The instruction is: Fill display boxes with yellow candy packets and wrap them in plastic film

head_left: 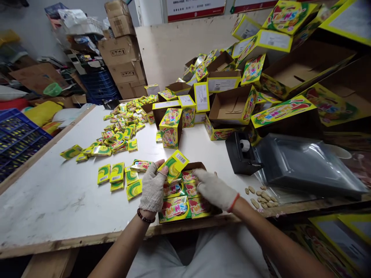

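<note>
Yellow printed sachet (pixel 174 166) is the one to watch here – it's pinched between the thumb and fingers of the left hand (pixel 153 189), barcode side up, right over the open display box (pixel 195 166) at the front edge of the bench (pixel 52 200). That box already holds rows of matching sachets (pixel 174 208), leaning together. The gloved right hand (pixel 214 189) has its fingers (pixel 199 175) bunched close and pressed down on the sachets at the far side of the box, though I can't tell from here whether they're actually gripping one. Looks to me like the box-filling step, with the box well along. The next move calls for a gap in there, so that sachet can sit square with the others. More loose sachets (pixel 117 177) lie just left of the hands, with a bigger scatter (pixel 118 131) further up the bench and a tape dispenser (pixel 242 152) off to the right.
</note>
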Demonstrator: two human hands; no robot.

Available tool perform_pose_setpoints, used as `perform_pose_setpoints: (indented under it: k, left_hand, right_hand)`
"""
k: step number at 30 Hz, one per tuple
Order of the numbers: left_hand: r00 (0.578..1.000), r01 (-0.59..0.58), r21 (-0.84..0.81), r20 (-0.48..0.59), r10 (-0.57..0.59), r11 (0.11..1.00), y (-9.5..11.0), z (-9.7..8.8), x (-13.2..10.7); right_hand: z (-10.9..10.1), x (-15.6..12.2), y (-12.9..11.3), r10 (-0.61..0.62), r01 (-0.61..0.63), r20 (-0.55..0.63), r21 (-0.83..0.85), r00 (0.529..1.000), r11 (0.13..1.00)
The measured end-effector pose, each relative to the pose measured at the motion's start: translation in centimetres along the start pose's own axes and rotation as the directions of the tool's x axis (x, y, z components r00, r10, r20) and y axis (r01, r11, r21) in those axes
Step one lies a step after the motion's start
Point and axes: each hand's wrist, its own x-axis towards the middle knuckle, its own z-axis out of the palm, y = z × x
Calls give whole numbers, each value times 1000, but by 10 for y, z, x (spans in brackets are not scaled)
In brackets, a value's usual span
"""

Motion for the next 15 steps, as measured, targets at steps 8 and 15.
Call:
perform_pose_setpoints:
  k: [8, 15]
  left_hand:
    - [951, -148, 110, 288, 111, 983, 34, 24, -4]
    - [960, 38, -106, 281, -6, 994, 29, 25, -12]
  right_hand:
    - [-71, -8, 13, -291, 304, -219, 26, 931, 952]
    - [-77, -4, 15, -289, 294, -64, 95, 955, 951]
